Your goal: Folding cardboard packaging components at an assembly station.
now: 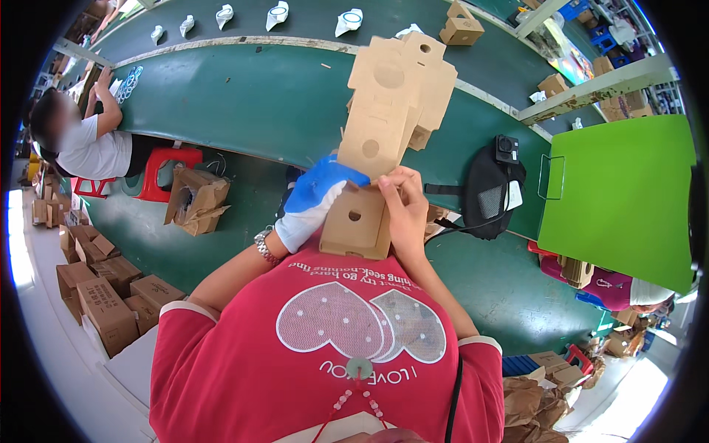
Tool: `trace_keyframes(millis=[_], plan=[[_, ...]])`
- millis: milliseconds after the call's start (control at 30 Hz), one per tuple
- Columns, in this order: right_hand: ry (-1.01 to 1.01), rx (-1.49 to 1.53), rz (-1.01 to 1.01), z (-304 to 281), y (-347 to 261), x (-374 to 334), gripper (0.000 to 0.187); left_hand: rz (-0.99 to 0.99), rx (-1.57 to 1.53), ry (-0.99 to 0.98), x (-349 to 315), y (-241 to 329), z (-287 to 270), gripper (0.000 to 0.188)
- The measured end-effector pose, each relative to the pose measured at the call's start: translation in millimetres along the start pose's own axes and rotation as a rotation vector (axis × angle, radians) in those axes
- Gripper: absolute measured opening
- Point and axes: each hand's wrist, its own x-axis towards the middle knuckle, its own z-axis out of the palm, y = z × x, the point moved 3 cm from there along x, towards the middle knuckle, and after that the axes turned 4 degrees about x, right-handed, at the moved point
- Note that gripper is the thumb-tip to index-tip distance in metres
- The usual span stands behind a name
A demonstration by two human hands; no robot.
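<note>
A small brown cardboard box [353,235] with a round hole in one face is held close against my chest. My left hand [319,190], in a blue and white glove, grips the box's left upper edge; the glove hides most of its fingers. Bare and bent, the fingers of my right hand [405,203] pinch the cardboard at the right upper edge. Just beyond both hands, flat die-cut cardboard blanks [399,96] with round holes lie on the green table [251,96]. Whether the nearest blank joins the box I cannot tell.
A black bag [486,193] with a small camera [506,148] lies right of the blanks. Far right stands a bright green panel [617,199]. White-wrapped items [277,15] line the belt beyond. Another person [92,140] sits left, near an open carton [196,201] on the floor.
</note>
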Motion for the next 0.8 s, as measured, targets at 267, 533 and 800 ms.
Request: trace_keyframes(millis=[267, 533, 800], plan=[[0.142, 0.264, 0.17, -4, 26, 14, 0.047, -0.272, -0.58, 0.409, 3, -48, 24, 0.059], [-0.321, 0.179, 0.277, -36, 16, -3, 0.103, 0.438, 0.459, -0.02, 5, -54, -17, 0.048], [-0.504, -0.032, 0.517, -25, -19, 49, 0.042, -0.392, -0.064, -0.695, 66, -5, -36, 0.055]])
